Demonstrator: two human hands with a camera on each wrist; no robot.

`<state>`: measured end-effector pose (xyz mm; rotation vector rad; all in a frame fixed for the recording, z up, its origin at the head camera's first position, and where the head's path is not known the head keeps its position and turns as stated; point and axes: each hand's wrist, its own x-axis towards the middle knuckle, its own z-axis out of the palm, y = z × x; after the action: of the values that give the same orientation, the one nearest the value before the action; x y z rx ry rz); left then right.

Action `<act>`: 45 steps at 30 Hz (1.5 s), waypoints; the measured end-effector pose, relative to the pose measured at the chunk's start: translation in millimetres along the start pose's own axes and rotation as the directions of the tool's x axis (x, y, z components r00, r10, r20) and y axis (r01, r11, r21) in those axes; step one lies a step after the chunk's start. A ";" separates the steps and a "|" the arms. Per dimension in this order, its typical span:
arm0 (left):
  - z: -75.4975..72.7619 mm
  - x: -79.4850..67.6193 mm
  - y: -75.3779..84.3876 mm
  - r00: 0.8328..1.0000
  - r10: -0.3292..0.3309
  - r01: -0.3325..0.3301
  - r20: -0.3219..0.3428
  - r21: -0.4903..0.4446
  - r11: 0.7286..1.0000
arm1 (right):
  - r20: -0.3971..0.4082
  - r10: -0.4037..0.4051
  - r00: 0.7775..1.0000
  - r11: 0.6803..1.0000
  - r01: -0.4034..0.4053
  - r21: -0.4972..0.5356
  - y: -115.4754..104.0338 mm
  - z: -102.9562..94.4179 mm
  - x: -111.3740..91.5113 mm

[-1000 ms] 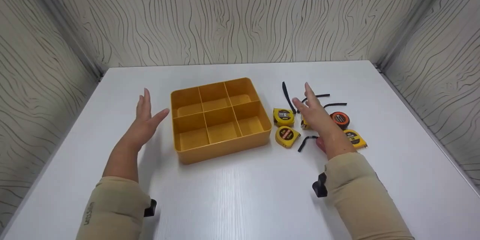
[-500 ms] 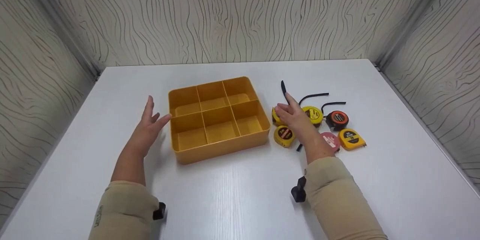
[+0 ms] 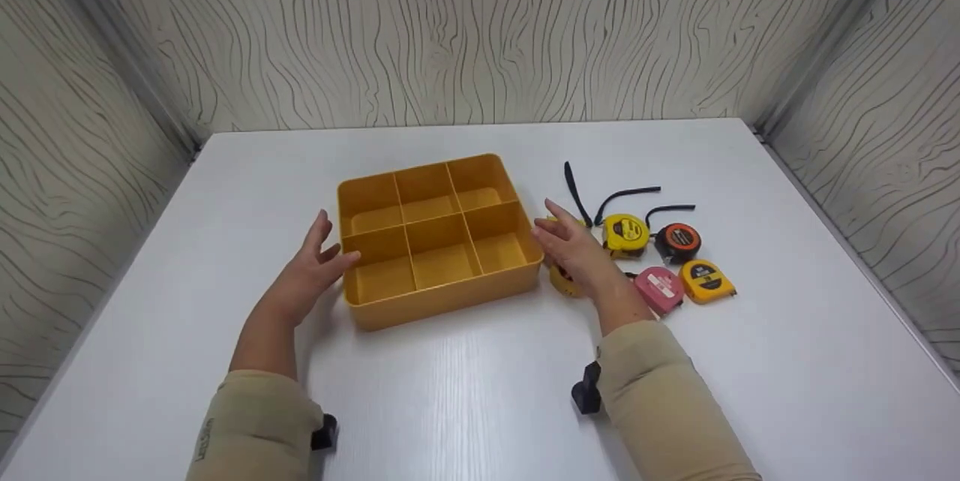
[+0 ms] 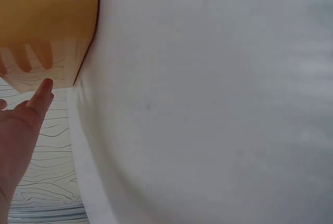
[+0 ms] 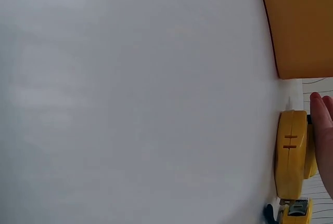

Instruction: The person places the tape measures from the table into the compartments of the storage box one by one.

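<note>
White tabletop [image 3: 450, 391]: supports yellow 6-compartment box [image 3: 450, 299], positioned left of centre. Left hand [image 3: 304, 282]: lowered to box's left side, fingers loosely spread, holding nothing. Right hand [image 3: 577, 252]: shifted inward to box's right side, fingers extended, holding nothing. Contact with box: cannot tell. Judgement: 2 hands now bracket box, well placed for gripping. Tape measures [image 3: 660, 290]: 6, right of box, 2 partly hidden by right hand.

Glossy smooth plastic box [image 3: 450, 303], smooth sheeny tabletop [image 3: 450, 391], matt cloth sleeves [image 3: 667, 398]

Pale glare streaks the white table [image 3: 450, 398], shadows are soft, and wrist views seem slightly blurred.
</note>
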<state>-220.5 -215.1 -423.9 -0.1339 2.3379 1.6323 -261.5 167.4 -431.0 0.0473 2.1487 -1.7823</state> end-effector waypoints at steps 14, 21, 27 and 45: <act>1.5 -0.8 -14.0 0.999 -0.033 0.036 0.043 -0.064 0.997 | 0.103 0.073 0.992 0.995 -0.079 0.053 -15.0 -0.3 -14.9; 1.5 0.3 -16.3 0.998 -0.037 0.043 0.058 -0.103 0.994 | 0.105 0.050 0.993 0.996 -0.057 0.068 -4.8 -3.1 -6.2; 0.9 -0.5 -14.9 0.997 -0.045 0.052 0.067 -0.117 0.992 | 0.118 0.017 0.993 0.997 -0.026 0.072 1.8 -2.6 1.8; 1.1 2.5 -11.9 0.995 -0.043 0.059 0.095 -0.174 0.983 | 0.160 0.005 0.987 0.996 -0.019 0.086 1.0 -5.9 -0.9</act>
<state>-219.9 -218.0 -435.6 -0.1520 2.1040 1.7804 -261.8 173.4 -430.8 -0.0589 1.9544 -1.8077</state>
